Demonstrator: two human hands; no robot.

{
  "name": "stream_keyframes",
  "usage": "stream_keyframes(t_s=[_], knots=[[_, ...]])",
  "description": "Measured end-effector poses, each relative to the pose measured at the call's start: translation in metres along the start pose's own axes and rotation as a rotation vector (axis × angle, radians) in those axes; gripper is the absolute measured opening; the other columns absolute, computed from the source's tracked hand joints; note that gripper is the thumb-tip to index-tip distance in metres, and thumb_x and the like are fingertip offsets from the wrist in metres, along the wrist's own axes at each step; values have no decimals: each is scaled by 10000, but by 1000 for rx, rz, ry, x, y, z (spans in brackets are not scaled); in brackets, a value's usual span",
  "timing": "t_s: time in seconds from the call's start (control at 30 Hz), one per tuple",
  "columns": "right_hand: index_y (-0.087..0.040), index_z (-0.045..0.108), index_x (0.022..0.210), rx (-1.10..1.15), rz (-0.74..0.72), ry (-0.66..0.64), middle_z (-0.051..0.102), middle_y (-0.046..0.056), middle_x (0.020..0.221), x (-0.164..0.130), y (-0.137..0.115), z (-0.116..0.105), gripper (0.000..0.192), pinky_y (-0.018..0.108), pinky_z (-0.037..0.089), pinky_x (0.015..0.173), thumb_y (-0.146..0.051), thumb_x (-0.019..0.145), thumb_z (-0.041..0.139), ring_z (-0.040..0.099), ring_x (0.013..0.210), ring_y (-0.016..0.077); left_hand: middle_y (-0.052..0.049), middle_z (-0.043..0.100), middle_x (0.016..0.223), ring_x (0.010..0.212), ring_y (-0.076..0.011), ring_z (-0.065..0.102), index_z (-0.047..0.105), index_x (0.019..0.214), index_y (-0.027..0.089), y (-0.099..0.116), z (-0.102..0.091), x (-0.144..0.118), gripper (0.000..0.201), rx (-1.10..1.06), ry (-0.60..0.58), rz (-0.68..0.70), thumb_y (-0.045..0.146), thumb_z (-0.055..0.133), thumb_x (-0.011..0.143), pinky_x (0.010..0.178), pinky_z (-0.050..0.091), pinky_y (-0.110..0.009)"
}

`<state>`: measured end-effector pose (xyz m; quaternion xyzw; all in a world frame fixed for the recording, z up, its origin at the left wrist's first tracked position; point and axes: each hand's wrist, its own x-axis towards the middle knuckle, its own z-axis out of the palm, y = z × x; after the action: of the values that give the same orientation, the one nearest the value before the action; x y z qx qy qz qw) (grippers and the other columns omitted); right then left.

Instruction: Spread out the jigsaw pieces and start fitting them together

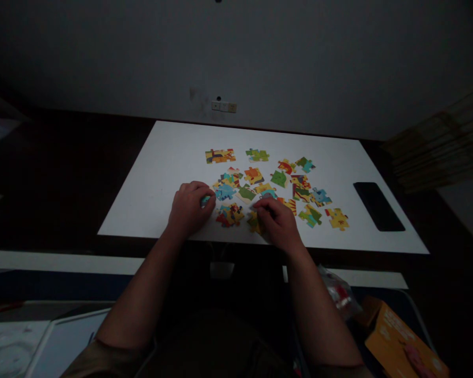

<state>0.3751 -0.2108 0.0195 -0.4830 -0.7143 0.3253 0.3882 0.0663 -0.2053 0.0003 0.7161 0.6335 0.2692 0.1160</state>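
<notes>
A small teal puzzle piece (205,200) sits pinched at the fingertips of the left hand (189,208), near the front edge of the white table (173,152). Left hand lies knuckles up, fingers curled inward to the right, thumb side toward the piece; grip looks closed on it, though most of the piece is hidden under the fingers. Left forearm runs back and down toward the body, bare, elbow low.

Right hand (278,220) rests palm down just right of centre, fingers bent and pointing left, tips pressing on a yellow puzzle piece (254,222) that lies flat on the table. Cannot tell whether that piece is gripped or only touched. Right forearm angles in from lower right.

Between the two hands lies a red, yellow and blue cluster of joined pieces (229,214), close to both hands. Beyond the hands, loose puzzle pieces (295,181) spread over the middle of the table, some joined in twos, most apart.

Far right on the table: a dark phone (378,206), flat, well apart from the pieces. Below the table edge at lower right, an orange box (402,344) and a clear plastic bag (337,291). Room dim
</notes>
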Motion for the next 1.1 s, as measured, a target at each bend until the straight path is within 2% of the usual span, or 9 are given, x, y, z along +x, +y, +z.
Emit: stream_keyframes(t_s=[0.23, 0.43, 0.77, 1.1], knots=[[-356, 804, 1014, 2, -1, -11, 834, 72, 968, 1, -3, -2, 93, 552, 667, 848, -399, 1052, 732, 791, 886, 364, -95, 881, 1361, 1271, -367, 728, 894, 1097, 311, 1, 0, 1, 176, -8, 3, -9, 368, 728, 1104, 1190, 577, -609], [-358, 802, 1023, -3, 8, -7, 802, 60, 912, 0, -2, -1, 104, 522, 645, 794, -428, 1055, 733, 754, 830, 345, -82, 880, 1356, 1276, -365, 721, 895, 1090, 322, 2, -1, 0, 168, -7, 5, -18, 366, 733, 1102, 1188, 582, -607], [-356, 791, 1024, 26, -3, -12, 815, 64, 937, 1, -1, -2, 99, 539, 650, 857, -402, 1064, 713, 781, 884, 353, -87, 880, 1342, 1264, -367, 731, 903, 1094, 315, 6, -4, 1, 176, 6, -3, -8, 349, 730, 1107, 1183, 587, -611], [-359, 795, 1009, 34, 12, -8, 795, 58, 907, 2, -3, -2, 92, 536, 651, 831, -404, 1053, 727, 767, 859, 348, -80, 873, 1343, 1260, -364, 721, 897, 1084, 334, 3, -3, 1, 185, -15, -14, -21, 378, 718, 1099, 1184, 583, -612]])
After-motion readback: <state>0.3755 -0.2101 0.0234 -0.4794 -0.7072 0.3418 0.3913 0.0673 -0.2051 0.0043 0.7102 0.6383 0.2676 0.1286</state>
